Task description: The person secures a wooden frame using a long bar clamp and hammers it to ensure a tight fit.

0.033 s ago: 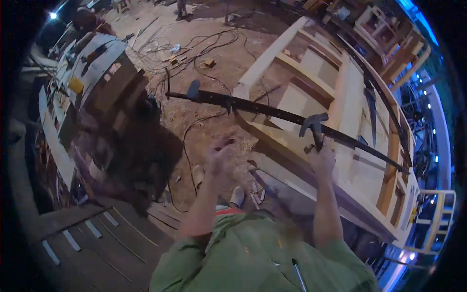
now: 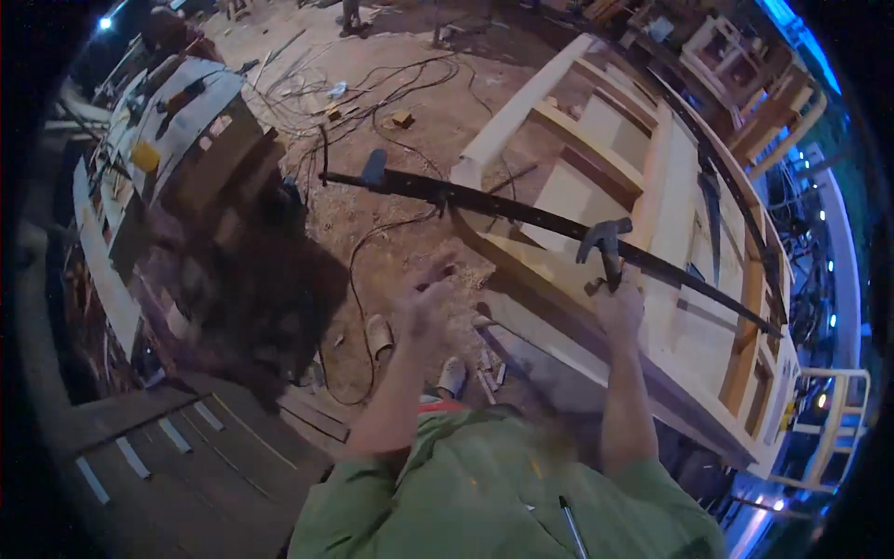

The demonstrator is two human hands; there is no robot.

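My right hand (image 2: 619,307) is closed round the handle of a claw hammer (image 2: 605,238), its metal head up, above the near side of a pale wooden frame (image 2: 663,177). Across that frame lies a long dark bar clamp (image 2: 521,212), its screw end with a bent handle jutting past the frame's left edge. The hammer head overlaps the bar in view; whether they touch I cannot tell. My left hand (image 2: 424,296) hangs over the dirt floor, left of the frame and short of the clamp. Its fingers look apart, somewhat blurred, with nothing visible in them.
A second dark clamp bar (image 2: 742,200) runs along the frame's far right side. Cables (image 2: 396,88) and small wood blocks (image 2: 402,119) lie on the floor. At left stands a cluttered bench (image 2: 200,88) with a yellow object (image 2: 144,158). More wooden frames (image 2: 722,56) stand at far right.
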